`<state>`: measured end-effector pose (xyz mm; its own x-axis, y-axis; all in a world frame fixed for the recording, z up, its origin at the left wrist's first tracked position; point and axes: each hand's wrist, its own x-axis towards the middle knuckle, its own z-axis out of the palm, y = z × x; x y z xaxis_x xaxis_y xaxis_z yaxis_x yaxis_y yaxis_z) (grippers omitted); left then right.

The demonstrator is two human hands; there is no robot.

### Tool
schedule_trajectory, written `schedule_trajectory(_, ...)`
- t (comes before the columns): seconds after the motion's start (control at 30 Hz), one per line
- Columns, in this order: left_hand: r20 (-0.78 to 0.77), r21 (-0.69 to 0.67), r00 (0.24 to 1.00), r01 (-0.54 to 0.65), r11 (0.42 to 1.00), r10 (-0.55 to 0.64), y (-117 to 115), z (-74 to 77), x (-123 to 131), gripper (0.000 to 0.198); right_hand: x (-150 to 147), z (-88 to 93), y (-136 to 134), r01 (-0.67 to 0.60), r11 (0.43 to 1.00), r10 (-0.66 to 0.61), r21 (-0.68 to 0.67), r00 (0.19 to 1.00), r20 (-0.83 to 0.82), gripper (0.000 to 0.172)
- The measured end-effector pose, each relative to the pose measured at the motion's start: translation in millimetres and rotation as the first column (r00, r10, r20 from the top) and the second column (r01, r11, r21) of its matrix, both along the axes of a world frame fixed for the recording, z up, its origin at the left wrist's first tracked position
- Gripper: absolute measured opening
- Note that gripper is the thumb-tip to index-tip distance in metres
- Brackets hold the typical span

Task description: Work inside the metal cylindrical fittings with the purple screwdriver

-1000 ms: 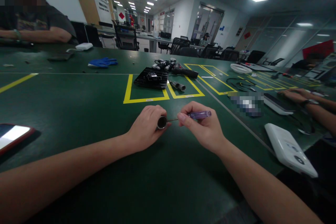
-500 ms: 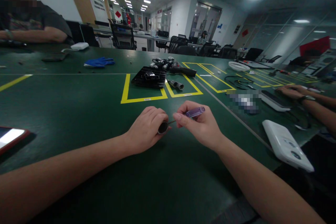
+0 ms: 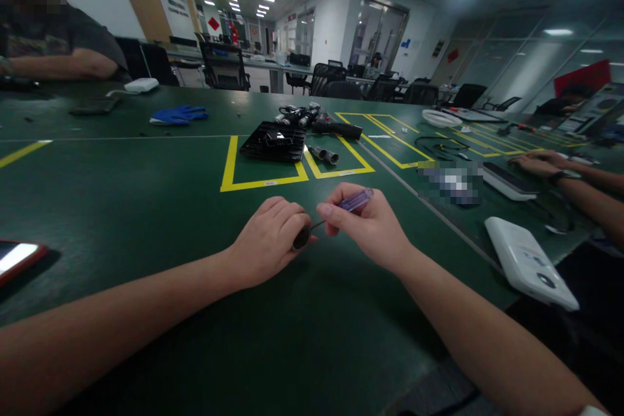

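My left hand (image 3: 273,237) is closed around a short cylindrical connector (image 3: 301,238), its dark round opening facing me and to the right. In my right hand (image 3: 368,224) is a screwdriver (image 3: 357,200) with a translucent purple handle, held between thumb and fingers. Its thin shaft points down and left to the rim of the connector; my fingers partly hide the tip, so I cannot tell exactly where it touches. Beyond my hands, two similar metal cylinders (image 3: 325,155) lie inside a yellow taped box, beside a black ribbed plastic part (image 3: 273,142).
A pile of black connectors (image 3: 305,117) lies behind the ribbed part. Blue gloves (image 3: 180,115) are further left, a phone (image 3: 19,259) at the left edge. A white device (image 3: 529,263) sits right, near another person's hands (image 3: 539,162). Another person (image 3: 63,45) sits across the table.
The screwdriver handle has tilted up more steeply, and my right hand has shifted slightly left. The connector stays in my left hand. The whole view has moved a little.
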<state>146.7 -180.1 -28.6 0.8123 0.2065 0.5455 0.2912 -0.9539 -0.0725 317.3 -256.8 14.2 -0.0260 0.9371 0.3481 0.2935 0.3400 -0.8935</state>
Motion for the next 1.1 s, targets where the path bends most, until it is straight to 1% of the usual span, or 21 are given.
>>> schedule_trajectory(0.07, 0.036, -0.082, 0.999, -0.022, 0.996, 0.025, 1.1, 0.2, -0.8, 0.019, 0.5, -2.0, 3.6, -0.001, 0.999, -0.004, -0.043, 0.993, -0.12, 0.022)
schedule_trajectory(0.13, 0.077, -0.17, 0.995, -0.049, 0.984, 0.063, 2.6, 0.0, -1.4, 0.019, 1.1, -3.7, 6.4, -0.003, 0.997, -0.015, -0.073, 0.969, -0.245, 0.023)
schedule_trajectory(0.2, 0.111, -0.225, 0.99, -0.06, 0.972, 0.087, 4.0, -0.9, -1.9, 0.018, 1.4, -4.7, 7.9, -0.022, 0.995, -0.012, -0.098, 0.942, -0.335, 0.022)
schedule_trajectory(0.27, 0.143, -0.237, 0.986, -0.047, 0.97, 0.082, 5.1, -2.2, -2.4, 0.018, 1.4, -5.3, 8.4, -0.049, 0.992, 0.0, -0.116, 0.92, -0.391, 0.021)
schedule_trajectory(0.37, 0.182, -0.225, 0.982, 0.001, 0.974, 0.041, 6.0, -4.5, -3.4, 0.018, 0.7, -6.1, 8.4, -0.073, 0.989, 0.012, -0.126, 0.9, -0.436, 0.02)
schedule_trajectory(0.5, 0.204, -0.21, 0.979, 0.037, 0.977, 0.006, 6.3, -6.6, -4.0, 0.019, -1.6, -7.1, 7.9, -0.08, 0.989, 0.016, -0.121, 0.891, -0.454, 0.02)
schedule_trajectory(0.63, 0.209, -0.202, 0.978, 0.056, 0.978, -0.013, 6.3, -6.9, -3.9, 0.019, -3.6, -8.8, 6.8, -0.104, 0.99, 0.05, -0.097, 0.892, -0.45, 0.018)
schedule_trajectory(0.8, 0.194, -0.233, 0.981, 0.04, 0.972, 0.006, 6.2, -5.9, -4.0, 0.018, -3.8, -10.9, 5.4, -0.094, 0.995, 0.072, -0.034, 0.915, -0.396, 0.016)
schedule_trajectory(0.97, 0.189, -0.212, 0.982, 0.033, 0.977, 0.008, 6.8, -6.3, -4.2, 0.019, -3.4, -9.8, 3.4, -0.093, 0.995, 0.094, 0.021, 0.935, -0.342, 0.013)
schedule_trajectory(1.1, 0.221, -0.188, 0.975, 0.052, 0.981, -0.009, 7.4, -7.5, -3.4, 0.019, -2.9, -9.6, 3.2, -0.085, 0.996, 0.092, 0.035, 0.942, -0.323, 0.013)
